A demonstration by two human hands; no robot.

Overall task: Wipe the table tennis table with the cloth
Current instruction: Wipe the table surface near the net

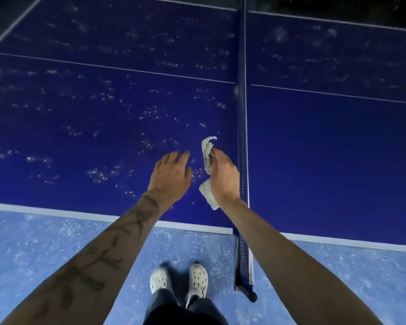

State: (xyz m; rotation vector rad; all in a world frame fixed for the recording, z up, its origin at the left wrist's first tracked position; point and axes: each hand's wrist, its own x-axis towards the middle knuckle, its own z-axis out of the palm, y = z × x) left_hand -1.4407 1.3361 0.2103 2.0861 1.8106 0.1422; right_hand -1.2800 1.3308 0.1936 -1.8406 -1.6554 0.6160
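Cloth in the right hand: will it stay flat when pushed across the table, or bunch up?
Probably floppy: the cloth crumples, and both ends curl out of the right hand. Likely light, since one hand carries it. It may bunch when pushed across the speckled table unless pressed flat.

There is one table tennis table (80, 137), and one net (243, 113) crosses it. One cloth (208, 153) is there, just left of the net. Two hands are in view, the left hand (171, 177) and the right hand (224, 177), both left of the net. Two pale shoes (159, 281) with holes stand left of the net's near end. The pale spots (99, 173) on the table are too many to count.
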